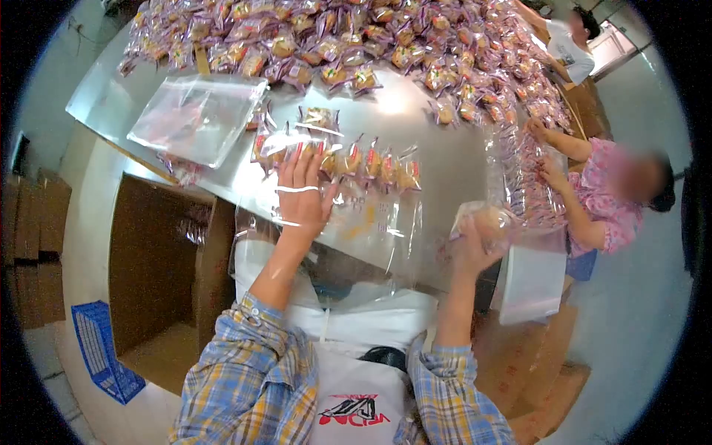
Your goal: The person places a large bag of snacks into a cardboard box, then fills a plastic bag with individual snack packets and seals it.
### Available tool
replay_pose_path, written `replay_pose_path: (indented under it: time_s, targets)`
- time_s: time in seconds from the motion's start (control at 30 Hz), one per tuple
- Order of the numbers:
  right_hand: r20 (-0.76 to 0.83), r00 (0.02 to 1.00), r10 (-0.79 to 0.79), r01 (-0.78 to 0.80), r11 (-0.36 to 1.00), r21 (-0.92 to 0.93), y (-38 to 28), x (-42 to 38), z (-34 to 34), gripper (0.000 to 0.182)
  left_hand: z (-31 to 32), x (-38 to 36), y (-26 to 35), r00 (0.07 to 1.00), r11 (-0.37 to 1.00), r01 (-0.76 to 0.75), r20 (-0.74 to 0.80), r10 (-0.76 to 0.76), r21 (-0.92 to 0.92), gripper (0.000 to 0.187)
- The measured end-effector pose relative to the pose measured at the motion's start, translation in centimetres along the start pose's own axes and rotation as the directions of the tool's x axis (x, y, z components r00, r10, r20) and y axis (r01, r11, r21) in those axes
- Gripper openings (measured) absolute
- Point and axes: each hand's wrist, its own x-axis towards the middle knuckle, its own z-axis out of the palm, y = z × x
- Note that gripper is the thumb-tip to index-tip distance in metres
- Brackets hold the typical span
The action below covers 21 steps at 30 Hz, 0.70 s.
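My left hand (302,194) lies with fingers stretched out at the left part of a row of individually wrapped pastries (373,167). The row sits in a large clear plastic bag (371,230), whose near part hangs over the table edge towards my lap; shiny film crosses my left fingers and wrist. On the right, my right hand (475,252) is closed around a round wrapped pastry (489,222), slightly blurred and beside the bag. Another wrapped pastry (319,119) lies just beyond the row.
A big heap of wrapped pastries (297,37) covers the far table (400,96). Flat clear bags (196,115) lie at left; another stack (532,274) is at right. An open cardboard box (156,259) stands lower left. A co-worker (601,193) handles packets (512,170) at right; another person (571,48) is behind.
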Motion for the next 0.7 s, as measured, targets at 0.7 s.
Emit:
replay_pose_path:
  time_s: [0.7]
  targets:
    - [0.87, 0.117, 0.479, 0.268, 0.828, -0.492, -11.8, -11.2, 7.8, 0.071, 0.6, -0.3, -0.6, 0.988, 0.995, -0.103, -0.118, 0.101, -0.009, 0.065]
